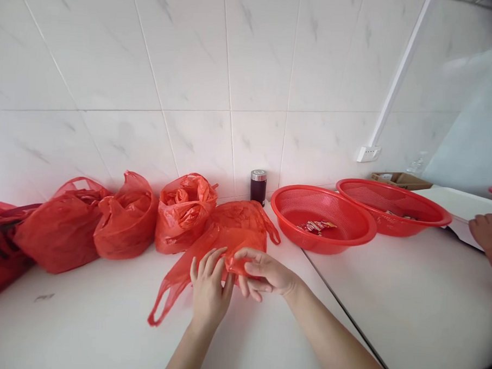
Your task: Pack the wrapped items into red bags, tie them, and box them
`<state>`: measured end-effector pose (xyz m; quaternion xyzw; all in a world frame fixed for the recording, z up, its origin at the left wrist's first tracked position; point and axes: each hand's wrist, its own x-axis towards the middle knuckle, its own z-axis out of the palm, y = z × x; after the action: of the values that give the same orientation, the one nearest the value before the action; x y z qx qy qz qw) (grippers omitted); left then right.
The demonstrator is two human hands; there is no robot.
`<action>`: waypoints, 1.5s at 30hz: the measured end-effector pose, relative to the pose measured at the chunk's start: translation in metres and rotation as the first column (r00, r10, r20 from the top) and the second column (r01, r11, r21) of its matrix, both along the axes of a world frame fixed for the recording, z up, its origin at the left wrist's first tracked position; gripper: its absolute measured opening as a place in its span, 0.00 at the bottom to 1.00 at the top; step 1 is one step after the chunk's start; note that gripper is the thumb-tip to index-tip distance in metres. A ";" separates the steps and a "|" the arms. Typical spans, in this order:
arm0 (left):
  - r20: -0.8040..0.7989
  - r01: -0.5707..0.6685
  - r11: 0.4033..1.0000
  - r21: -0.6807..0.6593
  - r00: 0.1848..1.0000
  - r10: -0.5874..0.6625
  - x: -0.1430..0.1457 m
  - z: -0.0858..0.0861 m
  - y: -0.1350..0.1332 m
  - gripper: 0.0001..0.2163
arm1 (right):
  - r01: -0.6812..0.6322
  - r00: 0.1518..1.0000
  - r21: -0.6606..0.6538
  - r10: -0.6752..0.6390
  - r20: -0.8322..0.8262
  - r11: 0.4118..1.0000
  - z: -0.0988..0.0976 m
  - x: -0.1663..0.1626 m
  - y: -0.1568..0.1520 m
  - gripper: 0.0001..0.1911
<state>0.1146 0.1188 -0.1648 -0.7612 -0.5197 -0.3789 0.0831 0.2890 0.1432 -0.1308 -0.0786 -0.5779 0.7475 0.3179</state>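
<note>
A flattened red plastic bag point(240, 228) lies on the white table in front of me, one looped handle towards the front left and another at the back right. At its near edge, my left hand point(211, 283) pinches the film between thumb and forefinger, the other fingers spread over the bag. Close beside it, my right hand point(271, 274) has a bunched fold of the same bag between its thumb and curled forefinger. The lower fingers of that hand hang loosely apart.
Filled red bags point(126, 223) line the wall at left. Behind my bag stands a dark tumbler point(258, 186). To the right are a red basket point(283, 219) holding small packets point(317, 227), a second red basket point(395, 226), a cardboard box point(413, 182) and another person's hand point(488, 230).
</note>
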 end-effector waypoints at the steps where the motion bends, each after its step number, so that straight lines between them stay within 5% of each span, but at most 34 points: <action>1: -0.010 -0.036 0.999 -0.040 0.999 0.036 -0.004 -0.001 0.003 0.11 | -0.003 1.000 -0.014 0.002 -0.031 1.000 0.000 0.003 0.001 0.19; 6: 0.091 -0.250 0.945 -0.212 0.958 0.274 -0.035 -0.003 0.020 0.13 | 0.221 0.954 -0.041 -0.225 -0.196 0.974 0.015 0.032 -0.002 0.22; 9: 0.202 -0.245 0.922 -0.300 0.928 0.312 -0.053 0.002 0.029 0.15 | 0.490 0.844 -0.027 -0.482 -0.234 0.871 0.033 0.057 -0.011 0.23; 13: 0.331 0.013 0.910 -0.414 0.934 0.137 -0.054 0.014 0.026 0.19 | 0.757 0.638 -0.052 -0.754 -0.157 0.651 0.049 0.087 -0.028 0.20; 16: 0.483 0.302 0.816 -0.494 0.875 -0.032 -0.043 0.024 0.011 0.17 | 0.865 0.499 -0.014 -0.864 -0.072 0.501 0.055 0.103 -0.045 0.21; 18: 0.750 0.608 0.648 -0.459 0.656 -0.086 -0.038 0.031 0.001 0.13 | 0.897 0.440 0.049 -0.898 -0.024 0.439 0.058 0.113 -0.056 0.22; 20: 0.965 0.850 0.469 -0.240 0.264 0.015 -0.037 0.039 -0.007 0.11 | 0.905 0.410 0.104 -0.911 0.035 0.412 0.059 0.123 -0.067 0.21; 21: 0.992 0.893 0.436 -0.115 0.081 0.096 -0.037 0.043 -0.010 0.11 | 0.908 0.395 0.126 -0.916 0.069 0.400 0.058 0.127 -0.072 0.20; 23: 0.968 0.873 0.486 0.034 -0.151 0.203 -0.040 0.048 -0.015 0.12 | 0.908 0.359 0.176 -0.923 0.139 0.380 0.056 0.136 -0.080 0.19; 25: 0.934 0.827 0.557 0.077 -0.256 0.251 -0.045 0.050 -0.022 0.13 | 0.885 0.337 0.253 -0.913 0.228 0.390 0.054 0.143 -0.090 0.18; 28: 0.922 0.826 0.561 0.053 -0.257 0.291 -0.051 0.043 -0.045 0.11 | 0.800 0.245 0.451 -0.902 0.356 0.395 0.057 0.139 -0.110 0.18; 29: 0.926 0.832 0.554 0.025 -0.228 0.300 -0.051 0.039 -0.054 0.11 | 0.766 0.165 0.546 -0.925 0.343 0.339 0.061 0.132 -0.119 0.17; 31: 0.936 0.833 0.551 -0.051 -0.152 0.317 -0.048 0.033 -0.075 0.14 | 0.683 -0.014 0.720 -0.983 0.181 0.123 0.070 0.109 -0.139 0.14; 33: 0.948 0.819 0.562 -0.116 -0.076 0.308 -0.039 0.031 -0.093 0.19 | 0.604 -0.034 0.797 -0.999 -0.004 -0.024 0.078 0.078 -0.156 0.08; 34: 0.957 0.812 0.568 -0.136 -0.041 0.288 -0.035 0.032 -0.101 0.21 | 0.570 0.079 0.821 -0.997 0.000 0.045 0.080 0.061 -0.161 0.07; 36: 0.972 0.811 0.566 -0.149 0.014 0.236 -0.028 0.037 -0.111 0.24 | 0.352 0.353 0.867 -0.908 0.227 0.354 0.075 0.032 -0.162 0.09; 37: 0.975 0.819 0.553 -0.154 0.035 0.220 -0.027 0.039 -0.115 0.26 | 0.183 0.419 0.855 -0.825 0.379 0.485 0.069 0.022 -0.158 0.11; 38: 0.975 0.828 0.537 -0.160 0.047 0.217 -0.029 0.042 -0.118 0.27 | 0.017 0.415 0.828 -0.757 0.505 0.561 0.061 0.016 -0.151 0.14; 41: 0.968 0.813 0.552 -0.185 0.052 0.247 -0.050 0.043 -0.124 0.30 | -0.297 0.207 0.697 -0.669 0.714 0.653 0.038 0.020 -0.128 0.28; 43: 0.960 0.734 0.640 -0.227 0.057 0.275 -0.071 0.038 -0.125 0.29 | -0.341 0.099 0.581 -0.586 0.804 0.739 0.031 0.033 -0.118 0.40; 45: 0.935 0.653 0.680 -0.333 0.138 0.325 -0.090 0.030 -0.123 0.27 | -0.319 0.101 0.486 -0.481 0.871 0.813 0.033 0.046 -0.115 0.46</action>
<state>0.0250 -0.0046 -0.1345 -0.3490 -0.4405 -0.5505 -0.6173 0.3347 0.0285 -0.0977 -0.4919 -0.8238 0.2626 -0.1021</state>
